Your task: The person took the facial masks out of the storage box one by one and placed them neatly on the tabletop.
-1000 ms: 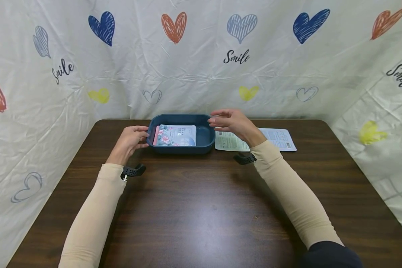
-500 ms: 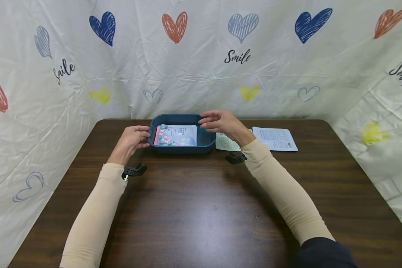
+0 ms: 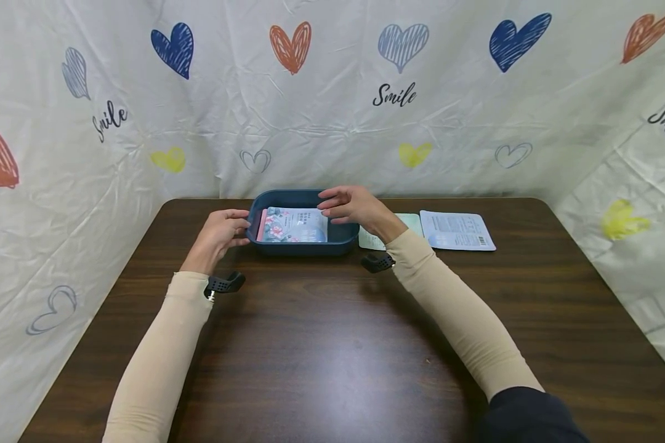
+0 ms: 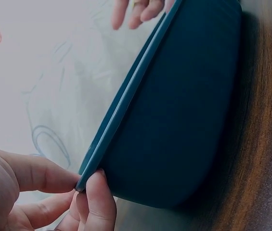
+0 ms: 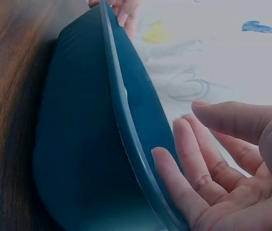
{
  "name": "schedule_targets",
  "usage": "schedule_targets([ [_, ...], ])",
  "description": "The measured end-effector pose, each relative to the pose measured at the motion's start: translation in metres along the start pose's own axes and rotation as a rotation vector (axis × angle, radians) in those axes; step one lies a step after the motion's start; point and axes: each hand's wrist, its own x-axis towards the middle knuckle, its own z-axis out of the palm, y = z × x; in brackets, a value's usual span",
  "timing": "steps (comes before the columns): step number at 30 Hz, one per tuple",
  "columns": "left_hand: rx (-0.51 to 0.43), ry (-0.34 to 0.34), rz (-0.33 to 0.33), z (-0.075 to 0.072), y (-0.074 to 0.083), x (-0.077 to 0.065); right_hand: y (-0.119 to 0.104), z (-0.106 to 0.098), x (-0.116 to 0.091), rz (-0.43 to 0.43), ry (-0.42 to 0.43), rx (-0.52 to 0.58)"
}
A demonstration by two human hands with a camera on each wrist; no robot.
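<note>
A dark blue basin (image 3: 305, 248) stands at the table's far edge. My left hand (image 3: 216, 237) pinches its left rim between thumb and fingers, which the left wrist view shows close up. Inside, on the left side, lies a flat light blue packet (image 3: 302, 226) printed with flowers, and a pink edge of another packet (image 3: 261, 226) peeks out at its left. Over the basin's right part hovers my right hand (image 3: 360, 212), its fingers relaxed and spread with nothing in them. In the right wrist view the right hand's fingers (image 5: 188, 154) are beside the basin's rim.
Right of the basin, a pale green packet (image 3: 411, 221) lies partly hidden by the right wrist. Beside it is a light blue printed packet (image 3: 459, 231). A white cloth (image 3: 321, 92) with hearts hangs behind the brown table (image 3: 310, 344).
My right hand has moved left, from the basin's right rim to over its inside. More of the pale green packet's right part shows. The left hand stays at the rim.
</note>
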Motion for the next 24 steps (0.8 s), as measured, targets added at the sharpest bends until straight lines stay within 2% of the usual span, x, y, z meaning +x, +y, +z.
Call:
schedule_targets([
  [10, -0.009, 0.001, 0.005, 0.0, -0.001, 0.001, 0.004, 0.012, 0.017, 0.044, -0.028, -0.056],
  [17, -0.004, 0.012, 0.0, 0.001, -0.001, 0.001, 0.007, 0.02, 0.026, 0.108, 0.008, -0.126],
  [24, 0.003, 0.016, 0.003, 0.001, 0.0, 0.001, 0.01, 0.023, 0.03, 0.121, 0.029, -0.11],
])
